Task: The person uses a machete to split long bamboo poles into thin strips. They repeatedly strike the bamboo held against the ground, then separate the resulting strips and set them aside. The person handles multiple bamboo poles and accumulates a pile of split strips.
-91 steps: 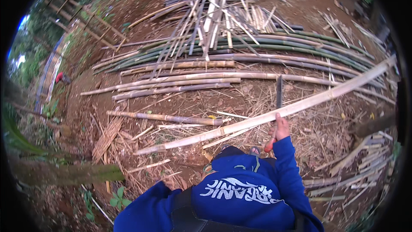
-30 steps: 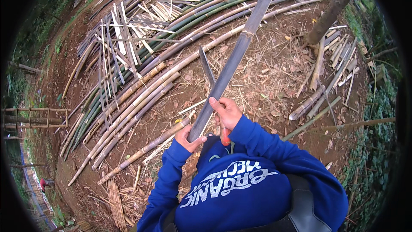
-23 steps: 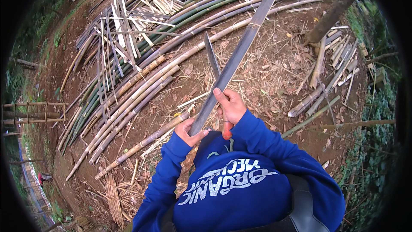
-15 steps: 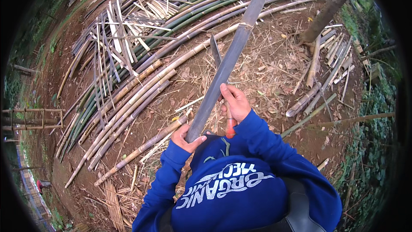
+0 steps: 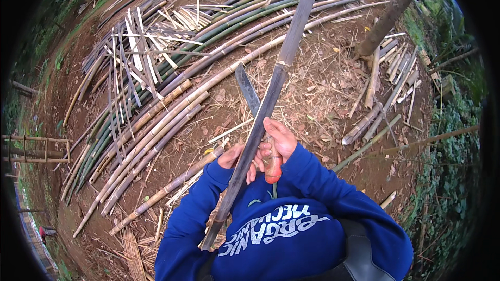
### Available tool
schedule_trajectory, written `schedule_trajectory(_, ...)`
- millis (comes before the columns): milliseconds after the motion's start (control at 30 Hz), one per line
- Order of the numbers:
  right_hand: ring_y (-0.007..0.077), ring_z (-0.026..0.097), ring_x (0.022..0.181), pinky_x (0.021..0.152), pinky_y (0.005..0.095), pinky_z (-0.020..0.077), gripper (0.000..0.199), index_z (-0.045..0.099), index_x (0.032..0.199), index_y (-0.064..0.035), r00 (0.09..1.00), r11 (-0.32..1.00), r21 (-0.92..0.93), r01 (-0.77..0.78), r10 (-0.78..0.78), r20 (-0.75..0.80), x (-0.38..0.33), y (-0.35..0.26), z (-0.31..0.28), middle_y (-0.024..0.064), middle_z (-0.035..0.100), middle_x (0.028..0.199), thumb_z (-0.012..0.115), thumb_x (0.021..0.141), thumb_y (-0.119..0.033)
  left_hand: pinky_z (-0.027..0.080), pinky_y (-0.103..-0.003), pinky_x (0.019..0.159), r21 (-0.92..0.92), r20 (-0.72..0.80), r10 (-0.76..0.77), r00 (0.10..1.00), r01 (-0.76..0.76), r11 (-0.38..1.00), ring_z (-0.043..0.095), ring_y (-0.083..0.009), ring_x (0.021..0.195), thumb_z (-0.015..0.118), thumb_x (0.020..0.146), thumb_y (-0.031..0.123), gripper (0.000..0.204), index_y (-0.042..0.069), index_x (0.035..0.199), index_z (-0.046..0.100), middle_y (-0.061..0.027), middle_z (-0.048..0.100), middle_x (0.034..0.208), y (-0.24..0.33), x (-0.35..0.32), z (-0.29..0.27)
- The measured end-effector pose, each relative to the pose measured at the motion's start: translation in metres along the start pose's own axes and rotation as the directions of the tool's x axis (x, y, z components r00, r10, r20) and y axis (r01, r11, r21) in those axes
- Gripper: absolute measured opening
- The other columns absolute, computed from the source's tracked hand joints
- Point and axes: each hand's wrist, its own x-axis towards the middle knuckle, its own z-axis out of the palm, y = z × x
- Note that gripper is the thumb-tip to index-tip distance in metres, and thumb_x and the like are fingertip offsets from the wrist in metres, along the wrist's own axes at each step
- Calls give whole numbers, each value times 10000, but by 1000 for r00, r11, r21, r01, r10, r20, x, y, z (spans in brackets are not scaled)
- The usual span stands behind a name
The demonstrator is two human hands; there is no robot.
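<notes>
A long grey split bamboo pole (image 5: 284, 57) runs from my lap up and away to the top of the view. My left hand (image 5: 235, 157) grips it from underneath at chest height. My right hand (image 5: 277, 138) is closed on the reddish handle of a machete (image 5: 247, 89), whose dark blade points up along the left side of the pole. Both blue sleeves come in from the lower edge.
A large pile of long bamboo poles (image 5: 172, 99) lies across the brown earth to my left and ahead, with split slats (image 5: 133, 47) on top. Short offcuts (image 5: 383, 91) lie at the right near a tree trunk (image 5: 388, 15). Green brush borders the right.
Three seconds ago the pole lay across the ground with only my right hand near it. Since then I have turned, both hands hold pole and machete, and the pole stands steeper.
</notes>
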Motion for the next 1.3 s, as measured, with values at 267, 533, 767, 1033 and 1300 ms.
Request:
schedule_trajectory(267, 101, 497, 459, 434, 261, 436, 285, 587, 1072, -7, 719, 597, -772, 220, -634, -285, -13, -30, -61, 12, 560, 648, 682, 818, -97, 257, -202, 362, 200, -361, 1, 932, 76, 977, 292, -51, 389, 403, 960, 523, 475, 58, 937, 499, 32, 327, 523, -5, -10, 17)
schedule_trajectory(533, 317, 602, 550, 510, 400, 487, 172, 548, 817, -96, 655, -478, -871, 115, -622, 428, -42, -114, -18, 82, 594, 620, 682, 759, -186, 313, -226, 376, 143, -481, -125, 868, 219, 965, 358, -52, 417, 508, 941, 466, 413, 114, 745, 417, 41, 380, 526, 5, 4, 35)
schedule_trajectory(767, 283, 633, 582, 517, 405, 491, 167, 573, 793, -101, 795, -661, -740, 121, -382, 471, -15, -112, -10, 99, 604, 639, 664, 715, -218, 365, -352, 478, 545, -558, 129, 820, 245, 802, 458, -204, 475, 493, 956, 342, 360, 49, 747, 497, -59, 441, 537, -25, 20, 36)
schedule_trajectory(1033, 302, 639, 578, 542, 450, 508, 134, 595, 781, -115, 856, -662, -741, 113, -314, 411, -11, -116, -13, 104, 619, 627, 647, 722, -224, 387, -399, 551, 656, -571, 136, 809, 351, 668, 490, -269, 536, 480, 954, 352, 403, 0, 767, 539, -140, 480, 578, -9, 18, 50)
schedule_trajectory(1300, 297, 637, 571, 539, 445, 516, 144, 582, 806, -112, 816, -612, -790, 23, -445, 369, -1, -125, -34, 115, 620, 634, 645, 735, -221, 429, -397, 586, 704, -564, 209, 799, 333, 627, 556, -281, 584, 487, 955, 296, 339, -27, 934, 588, -164, 538, 621, -15, 7, 69)
